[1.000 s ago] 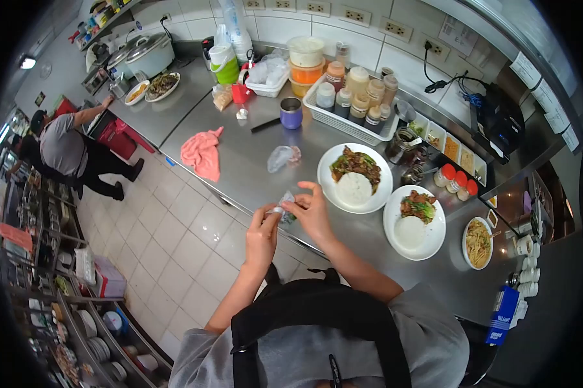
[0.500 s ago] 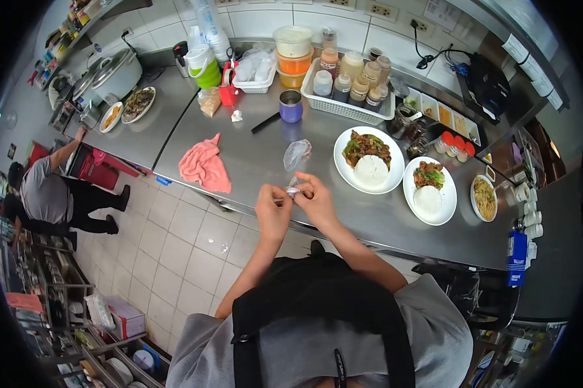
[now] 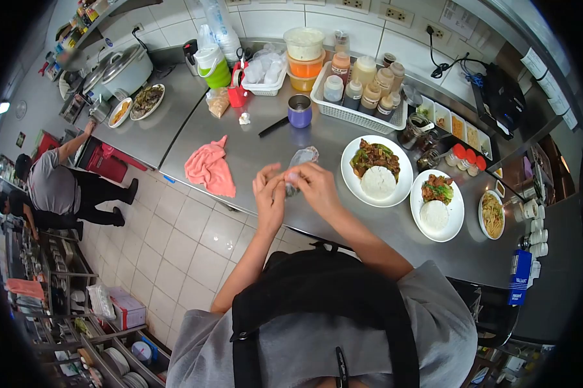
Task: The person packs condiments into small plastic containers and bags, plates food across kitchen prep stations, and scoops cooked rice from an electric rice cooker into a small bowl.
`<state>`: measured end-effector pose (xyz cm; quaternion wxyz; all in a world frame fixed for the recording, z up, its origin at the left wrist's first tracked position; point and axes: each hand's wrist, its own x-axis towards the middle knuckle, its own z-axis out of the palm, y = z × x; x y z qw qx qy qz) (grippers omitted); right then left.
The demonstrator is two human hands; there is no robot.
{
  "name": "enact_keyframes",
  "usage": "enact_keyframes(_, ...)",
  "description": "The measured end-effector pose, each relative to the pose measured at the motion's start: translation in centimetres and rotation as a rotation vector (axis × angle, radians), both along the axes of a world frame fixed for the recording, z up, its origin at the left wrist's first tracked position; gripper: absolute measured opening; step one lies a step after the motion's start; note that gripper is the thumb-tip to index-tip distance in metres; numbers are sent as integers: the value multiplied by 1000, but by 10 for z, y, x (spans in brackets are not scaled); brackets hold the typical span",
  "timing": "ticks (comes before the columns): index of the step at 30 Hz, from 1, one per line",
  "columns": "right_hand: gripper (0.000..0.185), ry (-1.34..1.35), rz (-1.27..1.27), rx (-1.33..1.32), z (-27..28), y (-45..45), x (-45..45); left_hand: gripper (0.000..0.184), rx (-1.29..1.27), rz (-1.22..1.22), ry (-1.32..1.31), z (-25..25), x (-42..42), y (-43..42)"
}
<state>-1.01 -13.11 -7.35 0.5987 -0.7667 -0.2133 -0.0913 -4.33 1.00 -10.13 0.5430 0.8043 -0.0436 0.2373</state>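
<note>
My left hand (image 3: pixel 269 194) and my right hand (image 3: pixel 313 187) meet above the counter's front edge. Their fingertips pinch a small clear plastic bag (image 3: pixel 291 189), mostly hidden behind the fingers. A second clear plastic bag (image 3: pixel 304 156) lies on the steel counter just beyond my hands. Further back stands a purple cup (image 3: pixel 299 114), with a black-handled knife (image 3: pixel 273 127) beside it. To the right is a white plate (image 3: pixel 346 169) of stir-fried meat and a rice mound (image 3: pixel 378 183).
Left on the counter lies a pink cloth (image 3: pixel 209 169). A basket (image 3: pixel 359 116) holds several sauce bottles. Right are a second plate (image 3: pixel 458 220) with rice and meat and a noodle dish (image 3: pixel 492 216). Another person (image 3: pixel 55 184) stands far left.
My hands stay together on the small bag while their fingers shift; the left fingers stretch out more. The view has moved slightly, so the counter items sit a little to the right and lower.
</note>
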Motion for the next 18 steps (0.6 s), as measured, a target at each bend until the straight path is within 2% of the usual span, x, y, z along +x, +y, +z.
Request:
enact_keyframes(1, 10, 12, 3, -1, -2, -2, 7, 13, -1, 3, 12, 6, 2, -4)
enact_keyframes(3, 10, -16, 84, 46, -8, -9, 24, 16, 319, 127, -142, 12, 9, -13)
enact_keyframes(7, 9, -15, 138, 39, -13, -23, 54, 16, 368, 88, -60, 0, 34, -14)
enact_keyframes(8, 9, -2, 143, 42, -15, -24, 60, 15, 310, 61, -33, -4, 40, -14)
enact_keyframes(10, 9, 233, 197, 131, -16, -24, 68, 13, 259, 28, 10, -15, 45, -10)
enact_keyframes(13, 9, 147, 84, 193, -4, -18, 86, 9, 301, 37, 16, -38, 63, 1)
enact_keyframes(14, 9, 150, 75, 195, -4, -17, 92, 9, 235, 2, 22, -49, 67, 8)
enact_keyframes(16, 19, 236, 263, -86, -6, -19, 106, 9, 173, -52, 27, -67, 87, 29)
enact_keyframes(17, 19, 244, 249, -88, -11, -25, 117, 9, 202, -32, 45, -76, 97, 41)
enact_keyframes(18, 32, 157, 170, -181, -19, -33, 129, 9, 235, -18, 63, -84, 106, 56)
